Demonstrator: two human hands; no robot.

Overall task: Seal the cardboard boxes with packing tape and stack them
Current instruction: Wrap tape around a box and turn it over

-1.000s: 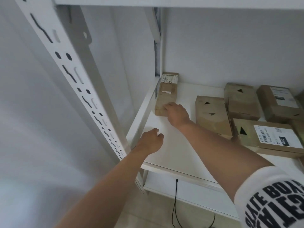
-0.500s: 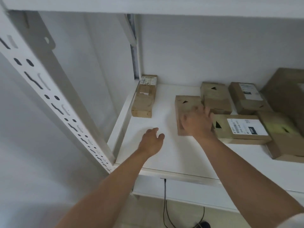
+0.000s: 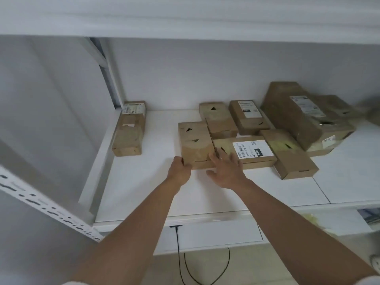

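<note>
Left hand (image 3: 178, 171): curling against the near-left corner of the plain cardboard box (image 3: 195, 144), bracing it for a lift.
Right hand (image 3: 225, 170): fingers spreading flat across the plain box's near-right edge and the labelled box (image 3: 244, 152) beside it.
Shelf (image 3: 144, 188): bearing both boxes.

parcel storeroom, white slotted-steel shelving (image 3: 47, 204), labelled cardboard parcels (image 3: 244, 152) on shelf

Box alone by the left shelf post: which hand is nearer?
Left. The left hand is at the near left corner of the middle box, right of the lone box; the right hand lies farther right.
</note>
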